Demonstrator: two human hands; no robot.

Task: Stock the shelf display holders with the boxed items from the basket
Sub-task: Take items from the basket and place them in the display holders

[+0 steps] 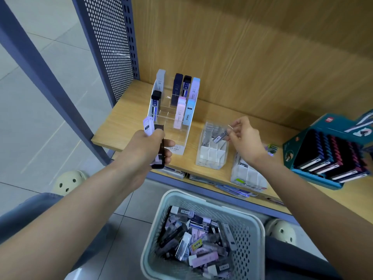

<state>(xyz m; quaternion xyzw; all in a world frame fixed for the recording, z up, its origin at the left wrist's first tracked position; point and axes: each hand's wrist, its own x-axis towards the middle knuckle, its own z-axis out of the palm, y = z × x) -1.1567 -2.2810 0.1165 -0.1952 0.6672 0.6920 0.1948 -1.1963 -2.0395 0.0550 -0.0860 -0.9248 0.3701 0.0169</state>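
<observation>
A light wooden shelf (125,126) with a wood-grain back panel stands beside a blue perforated metal side panel (113,47). On the shelf, a clear acrylic tiered display holder (178,138) has tall slim boxes in grey, navy, black, pink and pale blue standing upright in it. The left hand (147,146), in front of this holder, grips a lilac box (148,126) and a dark box (160,156) together. The right hand (245,138) pinches a small dark box (220,136) over a second clear holder with white dividers (212,154). Below, a pale green perforated plastic basket (201,196) holds many jumbled boxes. A teal display carton (327,122) sits at the right.
</observation>
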